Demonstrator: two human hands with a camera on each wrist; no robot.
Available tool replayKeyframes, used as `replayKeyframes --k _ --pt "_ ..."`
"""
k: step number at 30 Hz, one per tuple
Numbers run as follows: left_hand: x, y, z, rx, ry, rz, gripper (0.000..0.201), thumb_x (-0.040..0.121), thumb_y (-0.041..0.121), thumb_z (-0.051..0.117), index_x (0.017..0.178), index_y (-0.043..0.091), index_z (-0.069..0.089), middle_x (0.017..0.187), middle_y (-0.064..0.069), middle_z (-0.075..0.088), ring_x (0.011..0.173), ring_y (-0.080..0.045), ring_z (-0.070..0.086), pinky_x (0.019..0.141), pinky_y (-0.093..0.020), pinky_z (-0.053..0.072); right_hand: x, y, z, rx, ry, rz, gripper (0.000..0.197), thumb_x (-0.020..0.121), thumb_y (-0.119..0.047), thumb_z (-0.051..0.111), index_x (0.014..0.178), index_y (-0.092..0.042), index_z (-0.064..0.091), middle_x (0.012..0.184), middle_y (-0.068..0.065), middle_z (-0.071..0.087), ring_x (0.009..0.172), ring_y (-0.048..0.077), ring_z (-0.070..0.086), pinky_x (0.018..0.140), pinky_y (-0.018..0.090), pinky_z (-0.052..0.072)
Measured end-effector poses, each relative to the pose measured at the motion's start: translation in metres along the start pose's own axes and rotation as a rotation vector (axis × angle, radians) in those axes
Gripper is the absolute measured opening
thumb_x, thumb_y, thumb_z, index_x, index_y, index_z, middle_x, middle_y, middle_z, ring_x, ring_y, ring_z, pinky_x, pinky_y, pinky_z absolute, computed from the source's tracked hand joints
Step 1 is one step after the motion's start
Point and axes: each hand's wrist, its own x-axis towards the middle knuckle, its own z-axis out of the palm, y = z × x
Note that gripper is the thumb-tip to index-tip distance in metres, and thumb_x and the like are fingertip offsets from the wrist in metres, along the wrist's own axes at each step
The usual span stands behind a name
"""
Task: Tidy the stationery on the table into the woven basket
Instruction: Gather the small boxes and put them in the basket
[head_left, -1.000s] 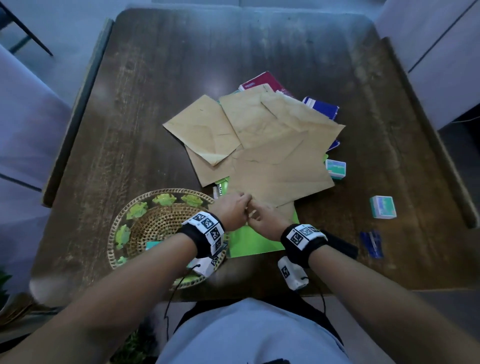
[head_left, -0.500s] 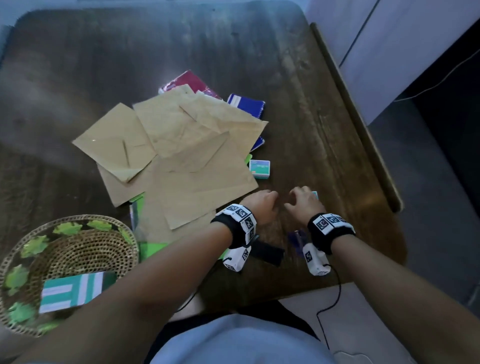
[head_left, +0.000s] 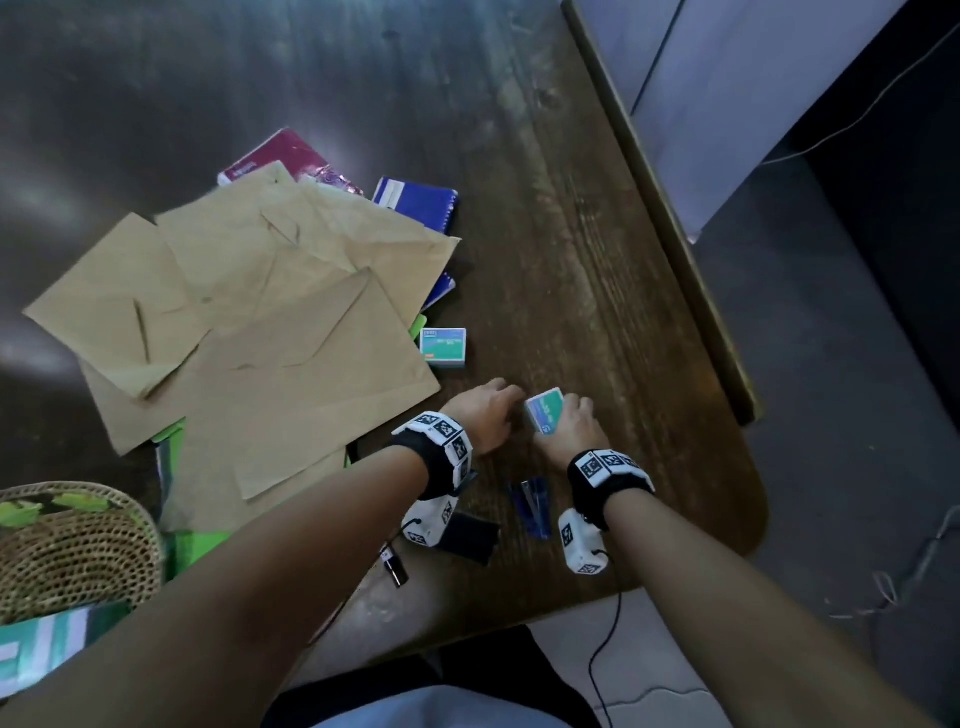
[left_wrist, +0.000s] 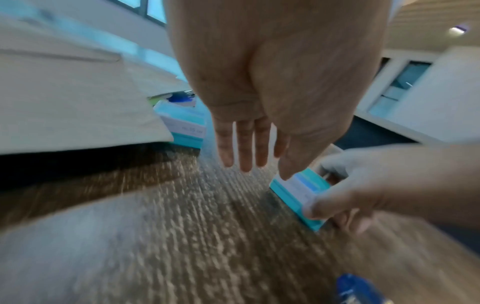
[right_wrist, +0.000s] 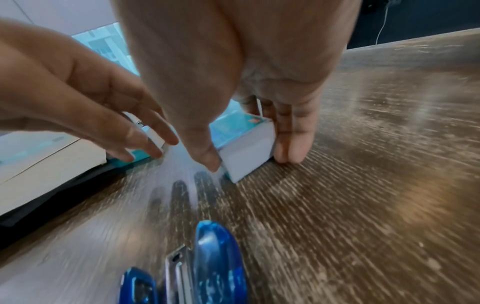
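A small teal-and-white box (head_left: 543, 413) stands tilted on its edge on the wooden table (head_left: 571, 234). My right hand (head_left: 569, 418) pinches it, thumb on one side and fingers on the other (right_wrist: 288, 144). My left hand (head_left: 488, 408) hovers just left of the box with straight fingers (left_wrist: 245, 152), holding nothing. A second, similar box (head_left: 443, 347) lies flat beside the envelopes. A blue stapler (head_left: 532, 501) lies between my wrists. The woven basket (head_left: 78, 545) sits at the lower left with a green-and-white striped item (head_left: 47, 649) in it.
Several brown envelopes (head_left: 260, 322) overlap on a maroon notebook (head_left: 280, 156), a blue notebook (head_left: 421, 202) and a green folder (head_left: 197, 545). A black item (head_left: 470, 535) lies under my left wrist. The table's raised right edge (head_left: 675, 234) is close by.
Both hands moved right, away from the green folder by the basket. My right hand reached the teal box, took hold of it and tipped it up on edge.
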Motion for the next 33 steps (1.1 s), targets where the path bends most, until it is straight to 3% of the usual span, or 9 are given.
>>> replayKeyframes --k 6,8,11,14,17,21,25,30,33 --pt "0.001 -0.001 -0.006 0.048 -0.075 0.072 0.092 0.085 0.025 0.073 0.157 0.022 0.014 0.160 -0.007 0.018 0.140 -0.030 0.036 0.110 -0.047 0.041 -0.003 -0.003 -0.005 -0.044 -0.089 -0.264 0.059 0.082 -0.022 0.073 0.133 -0.017 0.045 0.128 0.007 0.042 0.116 0.028 0.049 0.098 0.042 0.046" --pt "-0.004 -0.002 -0.008 0.042 -0.090 0.068 0.092 0.084 0.025 0.075 0.156 0.019 0.018 0.158 -0.008 0.024 0.139 -0.030 0.039 0.111 -0.044 0.040 -0.007 -0.012 -0.008 -0.024 -0.103 -0.324 0.058 0.083 -0.021 0.072 0.134 -0.017 0.045 0.127 0.004 0.042 0.116 0.024 0.049 0.096 0.038 0.045" --pt "-0.023 -0.013 -0.012 -0.033 0.020 0.068 0.071 0.085 0.028 0.073 0.145 0.013 0.038 0.141 -0.010 0.047 0.124 -0.027 0.055 0.099 -0.035 0.047 -0.017 -0.029 -0.010 0.030 -0.090 -0.405 0.051 0.086 -0.018 0.071 0.130 -0.018 0.047 0.124 0.000 0.045 0.113 0.020 0.052 0.091 0.033 0.044" --pt "-0.053 -0.032 -0.020 -0.061 0.114 0.034 0.056 0.086 0.029 0.072 0.134 0.013 0.047 0.130 -0.009 0.055 0.114 -0.025 0.059 0.089 -0.032 0.047 -0.032 -0.054 -0.008 0.061 -0.106 -0.440 0.067 0.086 -0.018 0.072 0.144 -0.015 0.039 0.136 0.002 0.042 0.120 0.021 0.052 0.098 0.036 0.046" --pt "-0.095 -0.060 -0.025 -0.074 0.195 -0.012 0.055 0.087 0.028 0.072 0.134 0.016 0.046 0.128 -0.008 0.057 0.113 -0.023 0.058 0.088 -0.030 0.044 -0.051 -0.089 0.001 0.050 -0.145 -0.471 0.070 0.087 -0.020 0.073 0.146 -0.016 0.036 0.140 0.004 0.042 0.123 0.022 0.053 0.101 0.040 0.046" --pt "-0.161 -0.106 -0.026 -0.144 0.304 -0.007 0.052 0.085 0.029 0.073 0.129 0.012 0.050 0.119 -0.012 0.060 0.105 -0.030 0.060 0.082 -0.034 0.044 -0.082 -0.146 0.024 0.003 -0.165 -0.592 0.051 0.086 -0.024 0.072 0.131 -0.012 0.049 0.125 0.008 0.052 0.114 0.025 0.056 0.095 0.039 0.045" --pt "-0.238 -0.158 -0.025 -0.177 0.347 -0.064 0.055 0.081 0.027 0.074 0.129 0.013 0.051 0.115 -0.009 0.059 0.096 -0.028 0.062 0.078 -0.039 0.052 -0.119 -0.210 0.062 0.000 -0.208 -0.681 0.047 0.080 -0.024 0.073 0.121 -0.010 0.054 0.114 0.008 0.056 0.109 0.027 0.057 0.094 0.044 0.045" --pt "-0.339 -0.225 -0.013 -0.193 0.370 -0.147 0.059 0.080 0.027 0.072 0.133 0.013 0.049 0.117 -0.009 0.059 0.103 -0.026 0.060 0.090 -0.043 0.050 -0.180 -0.285 0.115 -0.107 -0.251 -0.825 0.046 0.081 -0.028 0.072 0.120 -0.017 0.051 0.110 0.000 0.054 0.104 0.019 0.054 0.082 0.030 0.041" --pt "-0.396 -0.258 -0.004 -0.223 0.382 -0.188 0.065 0.083 0.023 0.073 0.140 0.007 0.046 0.131 -0.012 0.056 0.114 -0.025 0.057 0.102 -0.034 0.044 -0.215 -0.323 0.152 -0.105 -0.311 -0.894 0.054 0.080 -0.032 0.074 0.125 -0.013 0.051 0.115 0.006 0.055 0.108 0.026 0.055 0.089 0.036 0.044"
